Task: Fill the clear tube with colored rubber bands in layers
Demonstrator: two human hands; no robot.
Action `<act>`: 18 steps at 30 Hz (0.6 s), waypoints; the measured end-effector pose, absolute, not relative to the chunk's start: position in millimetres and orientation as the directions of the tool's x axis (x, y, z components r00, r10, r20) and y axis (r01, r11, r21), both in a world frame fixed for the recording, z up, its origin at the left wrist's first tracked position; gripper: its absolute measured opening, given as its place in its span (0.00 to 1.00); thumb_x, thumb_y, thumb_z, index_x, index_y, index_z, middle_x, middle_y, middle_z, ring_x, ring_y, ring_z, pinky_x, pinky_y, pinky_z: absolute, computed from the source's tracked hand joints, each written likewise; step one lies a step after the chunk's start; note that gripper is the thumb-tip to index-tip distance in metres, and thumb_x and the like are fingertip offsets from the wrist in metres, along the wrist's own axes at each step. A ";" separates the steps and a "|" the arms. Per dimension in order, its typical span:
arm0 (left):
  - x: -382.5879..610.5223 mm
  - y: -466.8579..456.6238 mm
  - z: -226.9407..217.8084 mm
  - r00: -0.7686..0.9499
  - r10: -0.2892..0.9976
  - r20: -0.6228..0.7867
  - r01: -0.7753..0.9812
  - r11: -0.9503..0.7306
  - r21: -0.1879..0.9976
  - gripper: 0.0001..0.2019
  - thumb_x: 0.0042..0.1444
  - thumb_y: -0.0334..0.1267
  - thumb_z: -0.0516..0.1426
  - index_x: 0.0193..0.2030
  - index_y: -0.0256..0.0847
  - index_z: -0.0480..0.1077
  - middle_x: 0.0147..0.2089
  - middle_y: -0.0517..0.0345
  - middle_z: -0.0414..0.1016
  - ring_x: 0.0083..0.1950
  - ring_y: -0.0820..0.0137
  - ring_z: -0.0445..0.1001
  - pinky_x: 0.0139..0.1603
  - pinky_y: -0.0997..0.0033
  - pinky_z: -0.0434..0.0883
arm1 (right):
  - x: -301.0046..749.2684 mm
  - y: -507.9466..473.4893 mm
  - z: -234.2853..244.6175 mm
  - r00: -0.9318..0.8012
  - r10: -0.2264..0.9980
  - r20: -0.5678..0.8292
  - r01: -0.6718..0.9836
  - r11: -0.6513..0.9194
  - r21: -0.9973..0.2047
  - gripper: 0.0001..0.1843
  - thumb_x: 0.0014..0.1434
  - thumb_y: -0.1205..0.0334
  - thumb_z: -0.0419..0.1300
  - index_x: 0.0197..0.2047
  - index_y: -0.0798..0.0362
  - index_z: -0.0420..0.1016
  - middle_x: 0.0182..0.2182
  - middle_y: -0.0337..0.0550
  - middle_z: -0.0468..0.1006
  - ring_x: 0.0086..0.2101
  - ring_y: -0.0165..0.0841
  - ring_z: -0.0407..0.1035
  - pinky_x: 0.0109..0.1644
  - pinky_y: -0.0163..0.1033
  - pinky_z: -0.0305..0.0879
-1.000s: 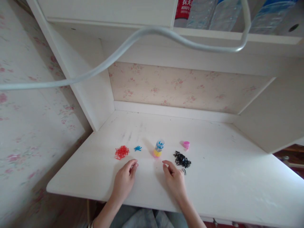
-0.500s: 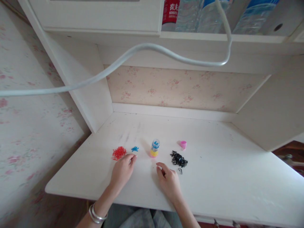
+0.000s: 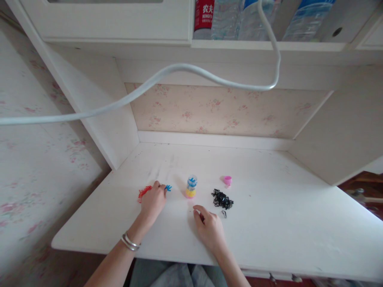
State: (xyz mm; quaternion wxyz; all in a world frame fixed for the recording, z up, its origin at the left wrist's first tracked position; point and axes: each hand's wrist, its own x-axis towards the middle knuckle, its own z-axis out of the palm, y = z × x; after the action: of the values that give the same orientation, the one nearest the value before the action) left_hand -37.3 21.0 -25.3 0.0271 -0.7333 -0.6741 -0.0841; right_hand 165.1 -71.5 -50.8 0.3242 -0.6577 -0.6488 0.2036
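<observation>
Left-hand grip, head view: the bare left hand (image 3: 154, 199) is bent over the small heap of thin, bright-blue, rubbery-looking pieces (image 3: 169, 187), fingertips at its near edge; whether any piece is pinched cannot be told.
Right-hand grip: the bare right hand (image 3: 208, 227) is loosely curled, thumb and forefinger slightly parted; nothing is seen held.
Blue heap: it is placed on the white, flat tabletop (image 3: 284, 223), between the left hand and the clear, cylindrical, plastic-looking jar (image 3: 191, 185) with blue, yellow and pink contents; pieces could be scattered if the heap were pushed instead of lifted.
Red heap: the pile of small, red, rubbery-looking pieces (image 3: 143, 194) is partly hidden by the left hand; contact cannot be judged, but colours could be mixed if it were brushed by the knuckles.
Jar: it is stood upright, well apart from the left fingertips; being narrow, it could be tipped by a sideways knock.
Black loop: one thin, black, rubbery-looking loop (image 3: 224, 214) is left apart from the tangled black pile (image 3: 222, 199), just beside the right hand; it could be dragged if that hand were swept outward.
</observation>
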 end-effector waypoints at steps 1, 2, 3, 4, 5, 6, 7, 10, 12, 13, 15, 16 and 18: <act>-37.3 21.3 -26.3 0.077 0.984 0.158 0.993 -0.089 0.074 0.14 0.63 0.39 0.48 0.44 0.41 0.74 0.45 0.50 0.72 0.35 0.67 0.76 0.29 0.72 0.67 | 165.1 -71.5 -51.1 0.074 0.985 0.155 0.726 0.054 -0.686 0.17 0.63 0.59 0.48 0.44 0.48 0.77 0.23 0.39 0.78 0.24 0.32 0.72 0.30 0.31 0.59; -37.3 21.6 -26.9 0.076 0.985 0.157 0.993 -0.088 0.076 0.14 0.63 0.38 0.48 0.43 0.41 0.74 0.45 0.50 0.72 0.35 0.67 0.76 0.29 0.72 0.67 | 165.2 -71.4 -51.5 0.072 0.985 0.157 0.730 0.055 -0.681 0.17 0.63 0.59 0.48 0.44 0.48 0.77 0.23 0.39 0.78 0.24 0.32 0.72 0.30 0.31 0.59; -37.4 21.8 -27.3 0.073 0.985 0.156 0.993 -0.086 0.079 0.14 0.63 0.38 0.48 0.42 0.41 0.74 0.45 0.51 0.71 0.36 0.67 0.76 0.29 0.73 0.67 | 165.2 -71.4 -51.7 0.071 0.985 0.157 0.734 0.055 -0.677 0.17 0.63 0.59 0.48 0.44 0.48 0.77 0.23 0.39 0.78 0.24 0.32 0.72 0.30 0.31 0.58; -37.5 22.0 -27.4 0.071 0.985 0.156 0.993 -0.085 0.083 0.14 0.63 0.38 0.48 0.42 0.41 0.74 0.44 0.51 0.71 0.36 0.68 0.76 0.29 0.73 0.67 | 165.2 -71.3 -52.0 0.071 0.985 0.157 0.738 0.055 -0.673 0.17 0.63 0.59 0.48 0.44 0.48 0.78 0.23 0.39 0.78 0.24 0.32 0.72 0.30 0.31 0.58; -37.7 22.1 -27.3 0.069 0.985 0.156 0.993 -0.083 0.088 0.14 0.63 0.38 0.48 0.41 0.41 0.74 0.44 0.51 0.72 0.36 0.68 0.76 0.29 0.73 0.67 | 165.2 -71.1 -52.1 0.071 0.985 0.158 0.741 0.054 -0.669 0.17 0.63 0.59 0.48 0.44 0.48 0.78 0.23 0.39 0.78 0.25 0.32 0.72 0.30 0.31 0.58; -37.8 22.3 -26.9 0.067 0.985 0.156 0.992 -0.082 0.094 0.13 0.63 0.38 0.48 0.41 0.41 0.74 0.44 0.51 0.72 0.36 0.69 0.76 0.29 0.74 0.66 | 165.2 -71.0 -52.3 0.070 0.985 0.158 0.744 0.054 -0.666 0.17 0.63 0.59 0.48 0.44 0.48 0.78 0.24 0.40 0.79 0.25 0.32 0.72 0.30 0.32 0.58; -38.0 22.5 -26.4 0.066 0.985 0.157 0.992 -0.082 0.100 0.13 0.63 0.37 0.48 0.41 0.41 0.74 0.45 0.52 0.72 0.36 0.69 0.76 0.29 0.74 0.66 | 165.2 -70.9 -52.4 0.069 0.985 0.160 0.746 0.055 -0.663 0.17 0.63 0.59 0.48 0.44 0.48 0.78 0.24 0.40 0.79 0.25 0.32 0.72 0.30 0.32 0.58; -38.6 22.6 -24.3 0.064 0.984 0.164 0.989 -0.084 0.120 0.13 0.64 0.37 0.47 0.41 0.42 0.74 0.45 0.53 0.72 0.37 0.69 0.76 0.30 0.74 0.66 | 165.0 -70.6 -52.6 0.066 0.984 0.164 0.750 0.060 -0.659 0.17 0.63 0.59 0.48 0.43 0.47 0.78 0.24 0.40 0.79 0.25 0.32 0.72 0.30 0.32 0.58; -39.0 22.2 -22.9 0.065 0.983 0.171 0.987 -0.089 0.135 0.14 0.65 0.38 0.47 0.41 0.43 0.73 0.45 0.53 0.72 0.37 0.69 0.76 0.31 0.74 0.66 | 165.0 -70.6 -52.6 0.062 0.984 0.165 0.749 0.063 -0.659 0.17 0.63 0.59 0.48 0.44 0.47 0.78 0.24 0.39 0.79 0.25 0.32 0.72 0.30 0.31 0.58; -39.1 21.8 -22.1 0.066 0.982 0.175 0.985 -0.092 0.143 0.14 0.65 0.39 0.46 0.41 0.43 0.73 0.45 0.54 0.72 0.37 0.70 0.76 0.32 0.74 0.66 | 165.0 -70.6 -52.6 0.061 0.985 0.164 0.750 0.063 -0.659 0.17 0.63 0.59 0.48 0.44 0.47 0.78 0.24 0.39 0.79 0.25 0.32 0.72 0.30 0.31 0.58; -39.2 20.8 -20.1 0.069 0.980 0.185 0.983 -0.098 0.156 0.14 0.65 0.39 0.46 0.42 0.43 0.73 0.45 0.55 0.72 0.38 0.70 0.76 0.33 0.74 0.65 | 165.1 -70.7 -52.5 0.061 0.985 0.159 0.749 0.060 -0.660 0.16 0.63 0.59 0.48 0.43 0.47 0.78 0.24 0.39 0.78 0.24 0.32 0.72 0.29 0.31 0.58; -39.1 20.2 -18.8 0.071 0.979 0.191 0.981 -0.104 0.165 0.14 0.66 0.39 0.46 0.42 0.44 0.72 0.45 0.55 0.72 0.38 0.70 0.76 0.33 0.75 0.65 | 165.1 -70.8 -52.3 0.061 0.986 0.156 0.749 0.058 -0.661 0.16 0.63 0.59 0.48 0.43 0.47 0.78 0.24 0.39 0.79 0.25 0.32 0.72 0.30 0.31 0.58; -38.2 18.3 -14.7 0.076 0.973 0.216 0.971 -0.122 0.207 0.13 0.66 0.39 0.46 0.43 0.44 0.72 0.44 0.56 0.73 0.39 0.70 0.76 0.34 0.75 0.65 | 165.2 -71.1 -51.8 0.061 0.986 0.152 0.747 0.056 -0.662 0.16 0.63 0.60 0.48 0.44 0.47 0.78 0.25 0.39 0.79 0.26 0.32 0.73 0.30 0.31 0.58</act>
State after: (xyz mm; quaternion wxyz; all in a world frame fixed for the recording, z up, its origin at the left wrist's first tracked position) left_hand -38.2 18.3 -14.7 -0.0044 -0.7336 -0.6625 -0.1514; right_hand 165.2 -71.1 -51.8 0.3096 -0.6594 -0.6572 0.1933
